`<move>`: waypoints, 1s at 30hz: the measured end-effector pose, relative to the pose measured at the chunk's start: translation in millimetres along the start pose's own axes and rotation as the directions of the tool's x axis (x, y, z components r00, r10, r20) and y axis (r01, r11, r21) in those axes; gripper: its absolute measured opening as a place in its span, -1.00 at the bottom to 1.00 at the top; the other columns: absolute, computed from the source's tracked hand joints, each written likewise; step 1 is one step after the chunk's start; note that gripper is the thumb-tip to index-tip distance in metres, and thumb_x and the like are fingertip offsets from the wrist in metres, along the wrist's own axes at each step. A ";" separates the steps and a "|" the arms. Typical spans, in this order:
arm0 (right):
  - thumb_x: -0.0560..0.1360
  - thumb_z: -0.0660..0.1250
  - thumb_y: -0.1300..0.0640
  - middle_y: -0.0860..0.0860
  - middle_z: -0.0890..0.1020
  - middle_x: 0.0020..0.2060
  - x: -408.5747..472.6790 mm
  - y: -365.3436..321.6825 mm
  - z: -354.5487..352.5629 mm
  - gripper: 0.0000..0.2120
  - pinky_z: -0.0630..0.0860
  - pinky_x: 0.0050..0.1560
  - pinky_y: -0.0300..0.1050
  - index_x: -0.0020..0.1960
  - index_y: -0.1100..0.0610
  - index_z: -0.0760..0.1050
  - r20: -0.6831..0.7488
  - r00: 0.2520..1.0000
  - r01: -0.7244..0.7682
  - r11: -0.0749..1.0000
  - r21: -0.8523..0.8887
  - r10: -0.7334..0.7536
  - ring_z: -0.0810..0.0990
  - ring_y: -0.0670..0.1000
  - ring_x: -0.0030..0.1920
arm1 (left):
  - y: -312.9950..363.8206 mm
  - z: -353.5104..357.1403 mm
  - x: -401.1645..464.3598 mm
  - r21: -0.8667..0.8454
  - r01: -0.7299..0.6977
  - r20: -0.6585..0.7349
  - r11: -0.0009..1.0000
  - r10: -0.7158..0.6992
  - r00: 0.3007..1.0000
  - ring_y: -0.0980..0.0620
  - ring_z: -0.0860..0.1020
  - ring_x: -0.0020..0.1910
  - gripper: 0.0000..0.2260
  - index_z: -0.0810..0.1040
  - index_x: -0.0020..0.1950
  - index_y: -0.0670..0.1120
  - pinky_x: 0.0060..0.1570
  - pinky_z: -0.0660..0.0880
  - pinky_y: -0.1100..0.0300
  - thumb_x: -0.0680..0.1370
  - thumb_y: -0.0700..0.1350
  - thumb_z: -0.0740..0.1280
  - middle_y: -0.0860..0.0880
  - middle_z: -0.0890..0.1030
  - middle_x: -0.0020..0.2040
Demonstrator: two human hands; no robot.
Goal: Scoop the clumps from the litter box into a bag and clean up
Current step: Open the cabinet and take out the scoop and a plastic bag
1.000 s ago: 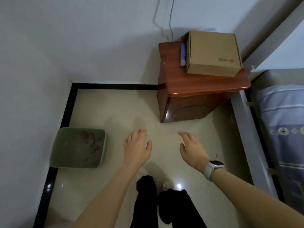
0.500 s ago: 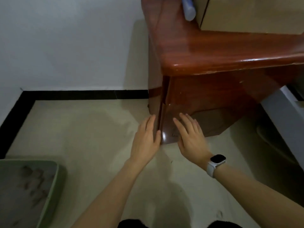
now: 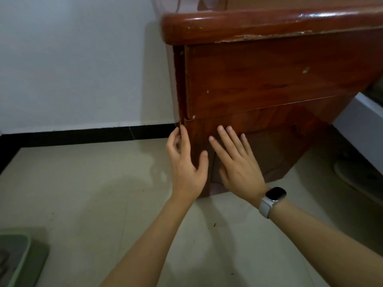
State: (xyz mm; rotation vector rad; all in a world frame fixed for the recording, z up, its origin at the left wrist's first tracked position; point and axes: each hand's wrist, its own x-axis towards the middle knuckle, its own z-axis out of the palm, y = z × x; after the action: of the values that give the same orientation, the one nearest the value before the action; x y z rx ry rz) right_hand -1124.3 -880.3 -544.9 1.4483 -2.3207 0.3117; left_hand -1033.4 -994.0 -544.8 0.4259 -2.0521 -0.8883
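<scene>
Only a corner of the green litter box (image 3: 19, 259) shows at the bottom left, on the floor. A red-brown wooden bedside cabinet (image 3: 269, 79) fills the upper right. My left hand (image 3: 186, 162) is at the cabinet's left front corner, fingers curled around the edge of the lower door, thumb on its front. My right hand (image 3: 236, 164), with a white watch on the wrist, lies flat and spread on the lower door front. Neither hand holds a loose object. No scoop or bag is in view.
Pale floor tiles (image 3: 93, 193) run to a white wall (image 3: 83, 59) with a black skirting strip (image 3: 83, 134). A grey bed frame (image 3: 360, 119) stands at the right edge, close to the cabinet.
My view has dropped and closed in on the cabinet. Both hands moved forward onto its lower door, the left wrapping the corner edge. The litter box slid almost out of view at the bottom left.
</scene>
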 end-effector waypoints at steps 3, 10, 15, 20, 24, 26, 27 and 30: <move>0.45 0.05 0.16 0.11 0.07 0.48 -1.4 -0.4 -6.8 -0.39 0.02 0.44 0.17 0.49 0.07 0.03 -0.047 0.999 -0.002 1.000 0.019 0.003 -0.03 0.10 0.49 | -2.3 -0.7 -0.9 -0.079 0.005 0.006 0.997 -0.004 1.000 0.12 0.15 0.36 -0.41 0.03 0.47 -0.10 0.34 0.33 -0.07 0.51 0.00 0.19 -0.07 0.10 0.35; 0.45 0.05 0.18 0.16 0.18 0.45 -4.4 3.7 -24.8 -0.43 0.05 0.43 0.21 0.46 0.11 0.12 -0.118 0.993 -0.005 0.999 -0.038 0.000 0.05 0.15 0.47 | 3.1 -10.4 -2.0 -0.086 0.045 0.036 0.995 -0.042 0.998 0.12 0.19 0.35 -0.38 0.15 0.48 -0.20 0.37 0.22 0.31 0.47 -0.01 0.19 -0.18 0.20 0.34; 0.45 0.05 0.16 0.15 0.19 0.45 -3.4 2.3 -33.5 -0.43 0.03 0.43 0.20 0.46 0.12 0.11 -0.127 0.992 0.008 0.998 -0.070 -0.017 0.06 0.14 0.47 | 18.3 -12.9 -2.2 -0.206 0.164 0.100 0.965 -0.146 0.984 0.16 0.28 0.32 -0.48 0.19 0.45 -0.13 0.18 0.25 0.56 0.52 -0.20 0.27 -0.04 0.22 0.35; 0.48 0.10 0.14 0.13 0.29 0.42 -1.5 -5.4 -46.9 -0.47 0.08 0.40 0.21 0.44 0.11 0.15 -0.206 0.978 -0.015 0.999 -0.051 0.004 0.13 0.10 0.46 | 31.6 -14.5 -11.2 -0.253 0.191 -0.083 0.948 -0.219 0.972 0.09 0.51 0.03 -0.79 0.38 0.13 -0.01 0.04 0.46 0.28 0.53 -0.14 0.31 -0.02 0.49 0.06; 0.51 0.15 0.05 0.10 0.48 0.24 -13.6 -11.7 -61.2 -0.57 0.14 0.34 0.18 0.36 0.11 0.30 -0.320 0.946 -0.034 0.998 0.044 0.047 0.29 0.07 0.35 | 34.0 -36.1 -24.8 -0.168 0.004 -0.044 0.986 -0.011 0.999 0.14 0.54 -0.16 -0.80 0.50 0.00 -0.12 -0.16 0.49 0.41 0.45 -0.07 0.39 0.01 0.55 -0.11; 0.52 0.13 0.01 0.11 0.52 0.17 -19.5 -15.3 -66.9 -0.61 0.14 0.32 0.17 0.30 0.12 0.38 -0.332 0.939 -0.062 0.995 0.082 0.086 0.33 0.08 0.30 | 36.5 -45.1 -26.3 -0.118 -0.075 0.028 0.990 0.079 0.996 0.12 0.54 -0.24 -0.74 0.53 -0.05 -0.18 -0.23 0.51 0.38 0.45 0.00 0.35 0.00 0.55 -0.17; 0.53 0.13 -0.01 0.11 0.53 0.15 -22.0 -17.6 -69.4 -0.63 0.14 0.32 0.17 0.27 0.11 0.41 -0.319 0.942 -0.077 0.994 0.083 0.099 0.34 0.08 0.28 | 38.6 -49.2 -25.3 -0.099 -0.095 0.064 0.991 0.102 0.993 0.11 0.55 -0.27 -0.73 0.53 -0.08 -0.20 -0.26 0.52 0.34 0.45 0.02 0.34 -0.02 0.56 -0.19; 0.54 0.12 -0.05 0.07 0.55 0.10 -23.3 -19.6 -81.2 -0.68 0.15 0.30 0.15 0.21 0.06 0.42 -0.247 0.963 -0.100 0.993 0.057 0.111 0.36 0.07 0.24 | 46.7 -63.2 -16.2 -0.058 -0.158 0.203 0.986 0.166 0.965 0.13 0.54 -0.31 -0.71 0.52 -0.14 -0.20 -0.30 0.51 0.38 0.45 0.05 0.31 -0.02 0.56 -0.25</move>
State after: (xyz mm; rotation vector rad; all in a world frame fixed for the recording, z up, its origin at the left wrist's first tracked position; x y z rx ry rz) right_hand -1081.0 -839.1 -482.2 1.2281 -2.2008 0.5465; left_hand -972.0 -980.1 -495.2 0.1436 -2.2172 -0.9048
